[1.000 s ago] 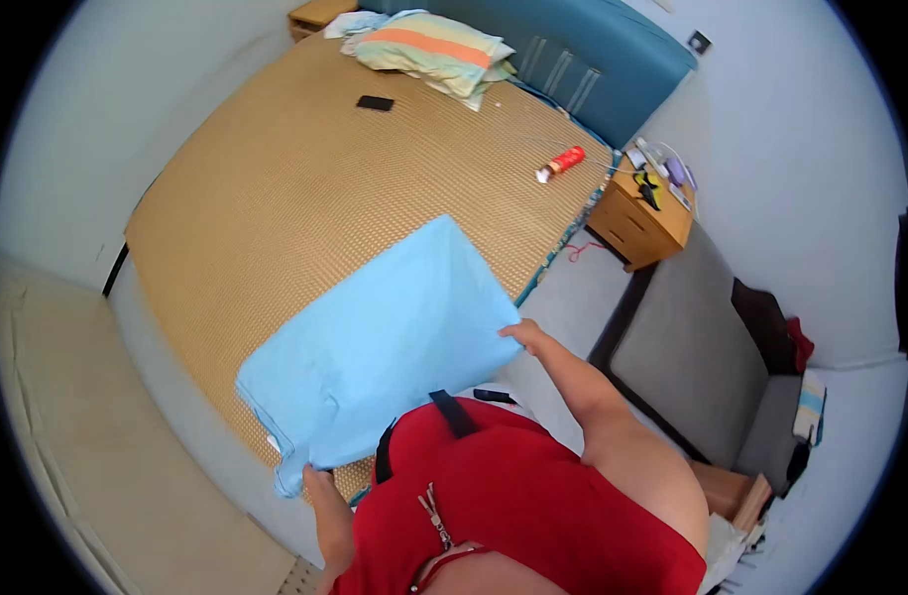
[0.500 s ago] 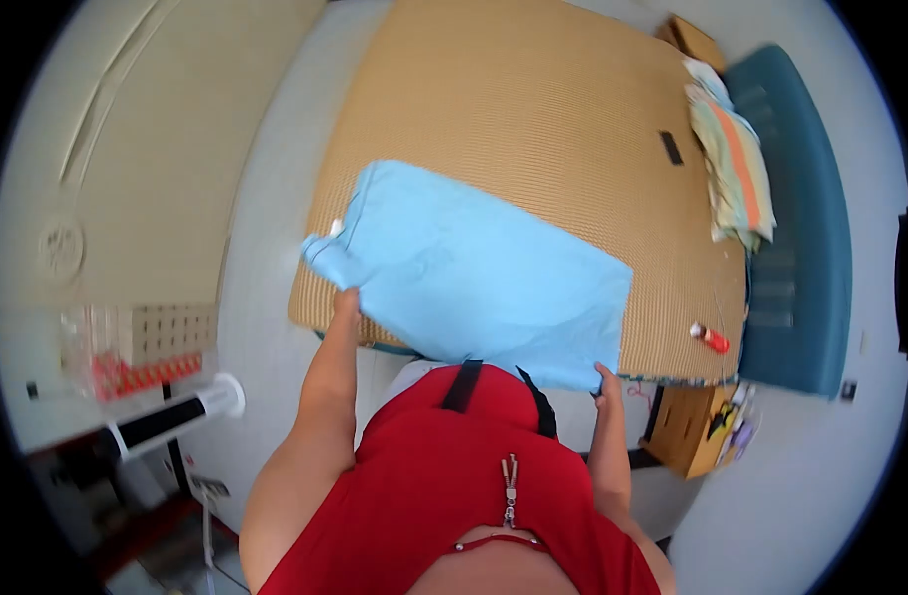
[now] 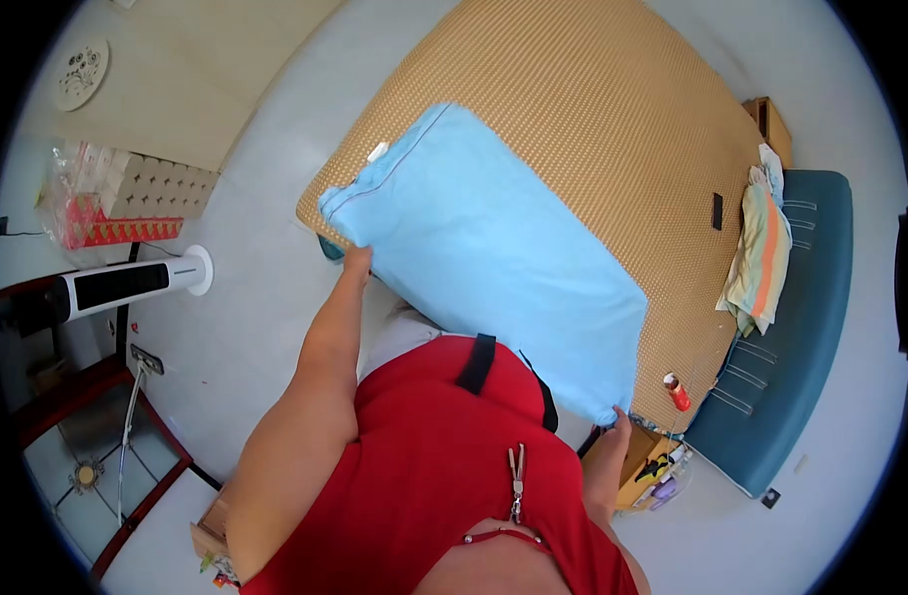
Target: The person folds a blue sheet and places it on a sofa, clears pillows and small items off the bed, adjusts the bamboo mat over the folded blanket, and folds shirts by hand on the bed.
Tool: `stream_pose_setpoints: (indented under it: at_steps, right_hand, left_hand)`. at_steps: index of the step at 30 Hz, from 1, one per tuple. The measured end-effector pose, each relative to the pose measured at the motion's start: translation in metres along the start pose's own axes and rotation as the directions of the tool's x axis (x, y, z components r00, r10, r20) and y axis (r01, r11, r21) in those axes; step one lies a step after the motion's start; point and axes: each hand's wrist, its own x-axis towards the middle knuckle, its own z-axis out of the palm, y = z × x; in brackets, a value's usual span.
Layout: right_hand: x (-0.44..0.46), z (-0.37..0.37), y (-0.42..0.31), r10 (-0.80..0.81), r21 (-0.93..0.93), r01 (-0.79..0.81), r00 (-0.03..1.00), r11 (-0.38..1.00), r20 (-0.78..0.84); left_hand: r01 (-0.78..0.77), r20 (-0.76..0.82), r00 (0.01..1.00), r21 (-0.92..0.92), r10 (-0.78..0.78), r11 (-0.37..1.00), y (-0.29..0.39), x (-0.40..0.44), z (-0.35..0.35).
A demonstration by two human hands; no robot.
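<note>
The left hand [image 3: 357, 262] is gripping the near edge of a light blue folded cloth [image 3: 494, 248] towards its left end, the fingers partly hiding beneath the fabric; the right hand [image 3: 620, 424] is pinching the near right corner, its thumb showing; the cloth is stretching between the two hands and spreading forward beyond them over a tan woven mat [image 3: 573, 99], with creases running across it; a thin dark line is following its far left edge, beyond the left hand; near that edge a small white piece [image 3: 378, 152], too small to name, is showing; just ahead and to the right of the right hand a red container [image 3: 678, 394] is lying on the mat; farther out in that direction a striped pillow [image 3: 756, 258] is resting near a teal headboard [image 3: 796, 337], and a black phone-like slab [image 3: 717, 211] is lying on the pillow's near left side; right beside the right hand a wooden nightstand [image 3: 636, 471] is standing, partly hidden by the arm; well left of the left hand a white and black tower-like appliance [image 3: 127, 284] is showing.
</note>
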Motion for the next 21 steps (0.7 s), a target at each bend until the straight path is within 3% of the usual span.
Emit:
stream_pose_setpoints:
  at_steps: [2,5,8,13,14,16,18,19,20,21]
  right_hand:
    - [-0.019,0.023,-0.006,-0.032,-0.061,0.029,0.998,0.998,-0.054]
    - [-0.013,0.044,-0.017,-0.105,-0.072,0.106,0.994,0.992,0.014]
    - [-0.011,0.059,-0.033,-0.235,-0.085,0.251,0.959,0.964,0.158]
    - [-0.069,0.104,-0.05,-0.497,-0.133,0.536,0.833,0.833,0.243]
    - [-0.044,0.104,-0.047,-0.531,-0.199,0.578,0.811,0.791,0.244]
    - [-0.084,0.117,-0.05,-0.521,-0.181,0.556,0.828,0.811,0.209]
    - [-0.106,0.116,-0.05,-0.538,-0.25,0.559,0.829,0.791,0.154]
    - [-0.105,0.114,-0.048,-0.523,-0.221,0.541,0.841,0.812,0.139]
    - [-0.099,0.112,-0.044,-0.503,-0.194,0.521,0.854,0.831,0.133]
    - [-0.096,0.11,-0.04,-0.48,-0.171,0.496,0.868,0.851,0.131]
  left_hand:
    - [-0.099,-0.05,0.994,0.012,0.1,0.995,-0.013,0.01,0.005]
    - [-0.086,-0.01,0.996,0.139,0.089,0.986,-0.01,0.013,0.009]
    - [-0.206,0.016,0.967,0.633,0.254,0.746,0.004,0.016,0.017]
    - [-0.293,-0.014,0.924,0.617,0.382,0.73,-0.017,0.042,0.035]
    - [-0.347,0.124,0.933,0.558,0.337,0.754,0.005,0.02,0.026]
    - [-0.506,0.171,0.862,0.343,0.478,0.791,-0.011,0.025,0.021]
    - [-0.316,0.175,0.945,0.269,0.277,0.91,-0.024,0.043,0.015]
    - [-0.433,0.172,0.902,0.364,0.397,0.825,-0.006,0.009,0.007]
    - [-0.336,0.174,0.942,0.423,0.288,0.842,-0.01,0.018,0.003]
    - [-0.253,0.192,0.956,0.153,0.223,0.955,-0.002,0.003,0.0]
